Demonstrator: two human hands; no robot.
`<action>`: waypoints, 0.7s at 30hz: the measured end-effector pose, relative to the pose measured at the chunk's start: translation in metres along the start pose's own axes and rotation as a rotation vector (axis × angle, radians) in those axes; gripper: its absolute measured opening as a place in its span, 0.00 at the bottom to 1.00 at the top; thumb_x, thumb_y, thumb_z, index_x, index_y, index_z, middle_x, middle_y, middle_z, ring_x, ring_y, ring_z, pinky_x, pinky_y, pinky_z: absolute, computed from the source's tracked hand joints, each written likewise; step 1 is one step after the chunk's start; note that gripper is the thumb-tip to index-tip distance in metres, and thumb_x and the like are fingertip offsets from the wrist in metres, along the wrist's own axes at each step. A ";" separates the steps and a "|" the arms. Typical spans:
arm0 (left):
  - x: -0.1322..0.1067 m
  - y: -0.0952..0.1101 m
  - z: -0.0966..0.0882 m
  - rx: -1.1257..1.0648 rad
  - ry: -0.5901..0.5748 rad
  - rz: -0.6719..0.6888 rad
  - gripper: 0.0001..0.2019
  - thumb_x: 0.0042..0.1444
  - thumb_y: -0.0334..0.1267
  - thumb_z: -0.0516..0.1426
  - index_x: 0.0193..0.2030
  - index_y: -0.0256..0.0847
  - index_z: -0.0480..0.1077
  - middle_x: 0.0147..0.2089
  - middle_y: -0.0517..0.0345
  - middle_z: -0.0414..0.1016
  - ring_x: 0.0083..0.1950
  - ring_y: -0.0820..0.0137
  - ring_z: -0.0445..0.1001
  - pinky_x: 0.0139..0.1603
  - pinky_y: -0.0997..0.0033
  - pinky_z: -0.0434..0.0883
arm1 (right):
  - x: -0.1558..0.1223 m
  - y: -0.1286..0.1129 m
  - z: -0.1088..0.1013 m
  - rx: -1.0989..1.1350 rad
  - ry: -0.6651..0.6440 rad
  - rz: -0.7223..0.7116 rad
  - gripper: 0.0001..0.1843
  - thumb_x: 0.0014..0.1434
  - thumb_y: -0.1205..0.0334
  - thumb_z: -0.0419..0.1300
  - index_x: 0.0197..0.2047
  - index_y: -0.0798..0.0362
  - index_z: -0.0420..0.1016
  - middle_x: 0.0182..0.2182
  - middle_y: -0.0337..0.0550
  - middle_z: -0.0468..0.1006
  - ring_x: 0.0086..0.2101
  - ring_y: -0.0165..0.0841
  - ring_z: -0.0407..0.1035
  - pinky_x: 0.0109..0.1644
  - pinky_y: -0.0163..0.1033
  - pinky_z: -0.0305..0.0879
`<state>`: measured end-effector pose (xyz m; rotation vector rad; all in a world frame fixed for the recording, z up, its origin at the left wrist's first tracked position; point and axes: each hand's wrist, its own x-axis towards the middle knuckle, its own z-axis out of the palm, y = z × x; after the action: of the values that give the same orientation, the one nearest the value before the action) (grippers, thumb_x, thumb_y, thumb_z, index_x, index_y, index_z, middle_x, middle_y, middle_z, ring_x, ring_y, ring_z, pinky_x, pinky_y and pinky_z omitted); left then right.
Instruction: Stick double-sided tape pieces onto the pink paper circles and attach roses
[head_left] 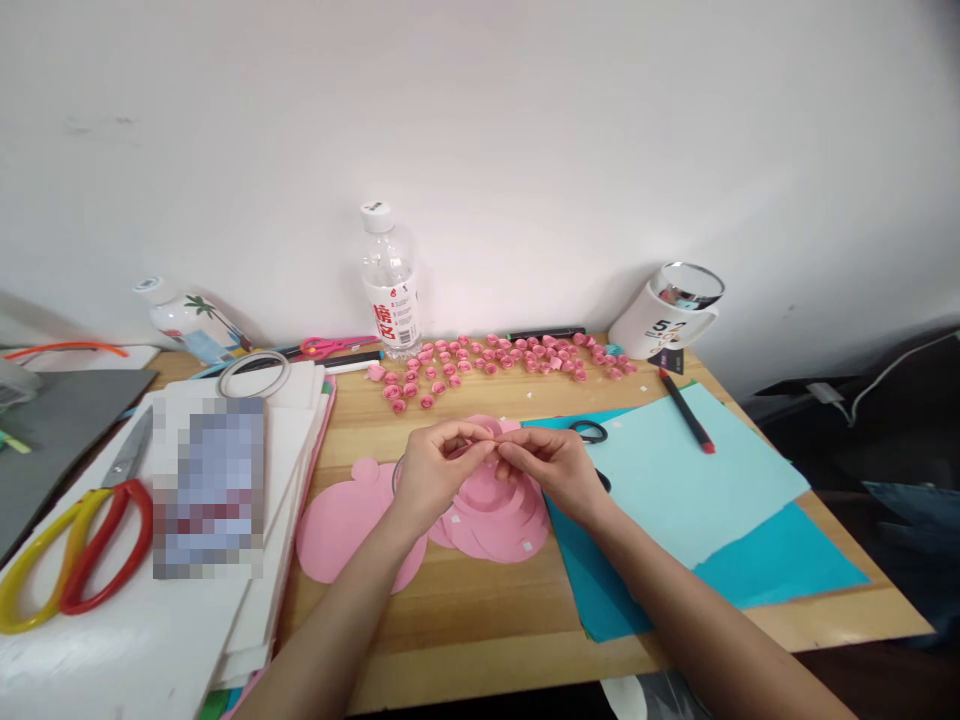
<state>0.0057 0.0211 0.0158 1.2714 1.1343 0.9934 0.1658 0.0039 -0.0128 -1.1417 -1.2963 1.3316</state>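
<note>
My left hand (435,468) and my right hand (551,468) meet over the middle of the wooden table (480,620). Both pinch a pink paper spiral strip (489,440) between fingertips, and its loose coils (491,500) hang down onto a pile of pink paper circles (337,530). Behind my hands lies a spread of several small rolled pink paper roses (495,362). Black-handled scissors (589,432) rest just beyond my right hand on light blue paper (690,480).
A clear water bottle (390,280) stands at the wall. A white mug (667,315) and red pen (686,410) sit back right. At left lie a white sheet stack (150,620), red-and-yellow scissors (75,550), a tape ring (253,374), pink scissors (330,346).
</note>
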 end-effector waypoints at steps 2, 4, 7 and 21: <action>0.000 0.001 0.000 -0.004 0.010 -0.001 0.03 0.42 0.33 0.62 0.26 0.36 0.75 0.30 0.55 0.79 0.30 0.70 0.75 0.32 0.75 0.71 | 0.000 0.002 -0.001 -0.048 -0.010 -0.028 0.13 0.55 0.53 0.60 0.32 0.54 0.79 0.21 0.41 0.78 0.22 0.29 0.69 0.29 0.35 0.67; 0.001 0.001 -0.001 -0.013 0.010 -0.008 0.03 0.42 0.33 0.62 0.26 0.36 0.75 0.30 0.55 0.79 0.30 0.70 0.75 0.32 0.75 0.71 | 0.000 0.004 -0.001 -0.090 -0.003 -0.050 0.13 0.56 0.53 0.59 0.33 0.54 0.79 0.22 0.42 0.78 0.23 0.29 0.69 0.29 0.35 0.67; 0.001 0.001 -0.001 -0.026 0.008 -0.026 0.04 0.42 0.33 0.63 0.27 0.36 0.75 0.29 0.54 0.79 0.30 0.70 0.75 0.31 0.75 0.71 | -0.001 0.006 -0.001 -0.102 0.018 -0.053 0.14 0.55 0.53 0.61 0.37 0.54 0.79 0.23 0.42 0.79 0.23 0.30 0.70 0.29 0.36 0.67; 0.000 0.000 -0.002 -0.032 0.012 -0.044 0.05 0.42 0.35 0.63 0.26 0.36 0.75 0.28 0.54 0.78 0.27 0.73 0.73 0.24 0.78 0.68 | -0.002 0.000 0.004 0.032 0.061 -0.026 0.12 0.48 0.54 0.66 0.33 0.55 0.78 0.25 0.42 0.80 0.22 0.30 0.71 0.27 0.36 0.69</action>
<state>0.0042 0.0215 0.0156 1.2120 1.1469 0.9838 0.1620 0.0010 -0.0127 -1.1314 -1.2378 1.2847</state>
